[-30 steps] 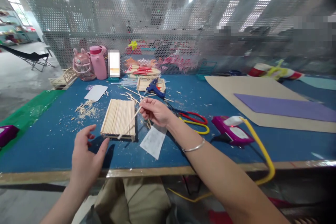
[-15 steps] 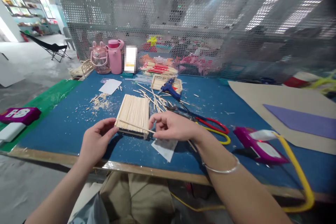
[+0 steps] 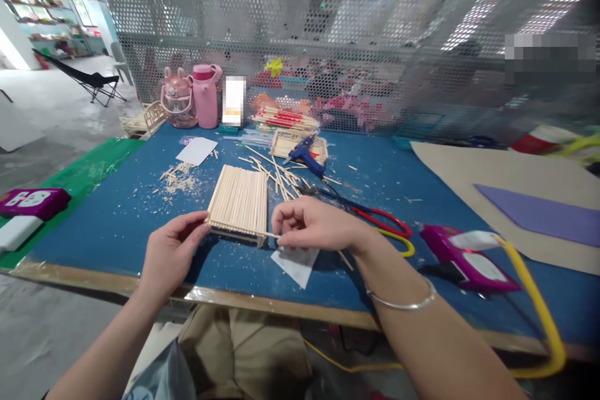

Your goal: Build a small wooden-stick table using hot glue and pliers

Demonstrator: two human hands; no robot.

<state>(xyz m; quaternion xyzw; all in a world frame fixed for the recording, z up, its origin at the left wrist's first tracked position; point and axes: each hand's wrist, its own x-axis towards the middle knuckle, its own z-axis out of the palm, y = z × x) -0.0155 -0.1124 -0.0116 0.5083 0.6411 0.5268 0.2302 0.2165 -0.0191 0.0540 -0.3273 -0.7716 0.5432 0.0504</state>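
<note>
A small structure of pale wooden sticks (image 3: 239,197), its top a row of sticks laid side by side, rests on the blue table in front of me. My left hand (image 3: 175,247) pinches its near left corner between thumb and fingers. A single thin wooden stick (image 3: 270,235) lies across the structure's near edge and sticks out past the right corner. My right hand (image 3: 312,225) pinches that stick's right end between thumb and forefinger. Below the right hand is a white paper scrap (image 3: 296,267).
Loose sticks (image 3: 276,175) and a blue glue gun (image 3: 307,155) lie behind the structure. Scissors with red and yellow handles (image 3: 387,225) are right of my hand. A purple device (image 3: 469,259), pink bottles (image 3: 205,97), wood crumbs (image 3: 179,178) and a perforated metal screen (image 3: 300,19) surround the workspace.
The stick in my right hand has moved toward me, from slanting over the top to lying along the near edge. My left hand stays at the corner.
</note>
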